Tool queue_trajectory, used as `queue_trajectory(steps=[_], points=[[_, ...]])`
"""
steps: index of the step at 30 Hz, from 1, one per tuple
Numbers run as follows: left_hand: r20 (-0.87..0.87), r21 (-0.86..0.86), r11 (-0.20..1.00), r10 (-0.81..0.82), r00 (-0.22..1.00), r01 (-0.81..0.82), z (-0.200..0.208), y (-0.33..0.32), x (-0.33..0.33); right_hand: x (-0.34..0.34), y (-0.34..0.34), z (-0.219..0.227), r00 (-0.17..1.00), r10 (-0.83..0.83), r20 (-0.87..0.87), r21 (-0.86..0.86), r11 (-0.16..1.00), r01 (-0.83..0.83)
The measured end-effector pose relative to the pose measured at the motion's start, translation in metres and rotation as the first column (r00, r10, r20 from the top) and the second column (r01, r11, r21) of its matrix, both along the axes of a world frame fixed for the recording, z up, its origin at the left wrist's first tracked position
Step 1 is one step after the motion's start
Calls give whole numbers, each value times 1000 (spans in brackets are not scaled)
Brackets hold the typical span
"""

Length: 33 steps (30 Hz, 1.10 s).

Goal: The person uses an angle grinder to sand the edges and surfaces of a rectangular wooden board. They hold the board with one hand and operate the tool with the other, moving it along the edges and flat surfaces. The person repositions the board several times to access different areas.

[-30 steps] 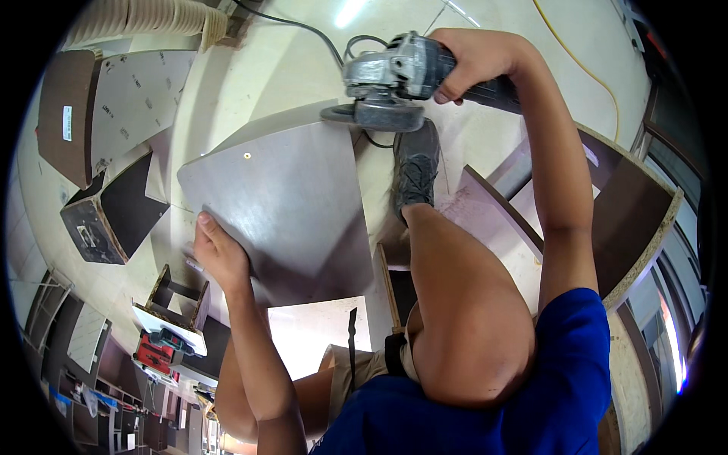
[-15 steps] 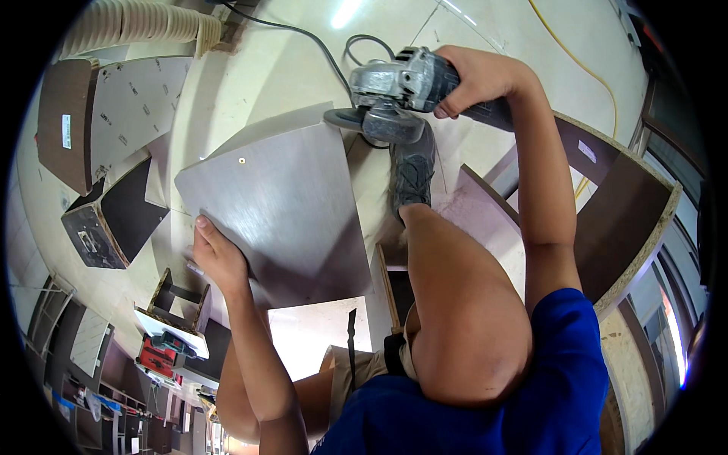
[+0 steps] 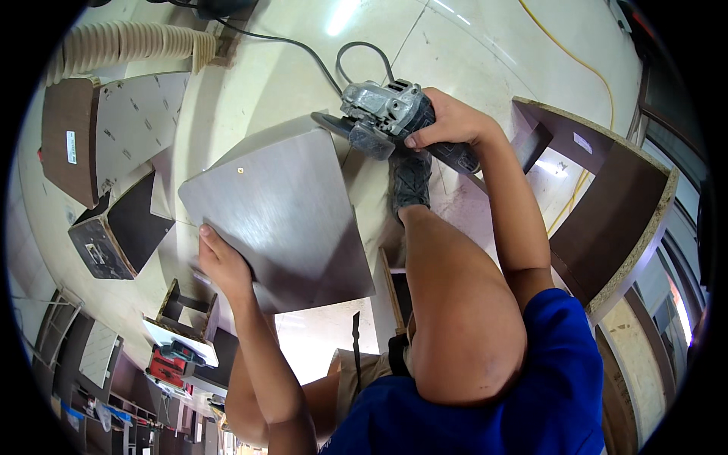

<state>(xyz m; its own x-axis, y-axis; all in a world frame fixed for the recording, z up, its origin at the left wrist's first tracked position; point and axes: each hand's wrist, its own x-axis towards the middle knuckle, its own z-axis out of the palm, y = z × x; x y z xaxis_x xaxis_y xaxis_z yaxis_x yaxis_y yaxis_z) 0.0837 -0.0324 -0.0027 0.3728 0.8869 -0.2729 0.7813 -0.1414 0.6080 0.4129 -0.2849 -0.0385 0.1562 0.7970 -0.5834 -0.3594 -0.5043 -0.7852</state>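
Observation:
My right hand [image 3: 453, 125] is wrapped around the body of an angle grinder [image 3: 385, 106] with a grey metal head and a dusty guard. The grinder's disc [image 3: 332, 123] lies by the far right corner of a grey brushed-look panel [image 3: 280, 216]; whether they touch I cannot tell. A small brass-coloured spot shows near the panel's far left corner. My left hand [image 3: 224, 262] grips the panel's left edge, thumb on the top face and the other fingers hidden beneath. Below the grinder stands my dark shoe [image 3: 412, 182].
The grinder's black cable [image 3: 292, 40] runs across the tiled floor. Dark open box frames stand at left [image 3: 125, 224] and right [image 3: 614, 220]. A ribbed cream hose [image 3: 129, 47] lies far left, a yellow cable [image 3: 580, 59] far right. A red tool case [image 3: 167, 366] sits lower left.
My right hand has brought the grinder nearer to me and a little left, tilting its body down to the right. My left hand keeps its hold on the panel.

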Motion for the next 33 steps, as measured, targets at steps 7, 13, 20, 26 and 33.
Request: queue_trajectory(steps=[7,13,20,26,33], points=[[54,-37,998,46,997,-44,-4,-1,-3,-22,-17,-10,994,-51,97,11,999,50],[84,-40,997,70,994,-67,-7,-3,-4,-47,-32,9,980,-159,122,-16,987,162],[103,-40,995,92,990,-88,-3,-8,5,-43,-14,-9,972,-190,142,43,982,185],[94,-97,990,115,989,-106,-4,-9,1,-59,-23,-9,954,-232,191,27,973,231],[120,-112,985,147,982,-133,-7,-12,0,-65,-24,-18,947,-241,215,61,971,233]])
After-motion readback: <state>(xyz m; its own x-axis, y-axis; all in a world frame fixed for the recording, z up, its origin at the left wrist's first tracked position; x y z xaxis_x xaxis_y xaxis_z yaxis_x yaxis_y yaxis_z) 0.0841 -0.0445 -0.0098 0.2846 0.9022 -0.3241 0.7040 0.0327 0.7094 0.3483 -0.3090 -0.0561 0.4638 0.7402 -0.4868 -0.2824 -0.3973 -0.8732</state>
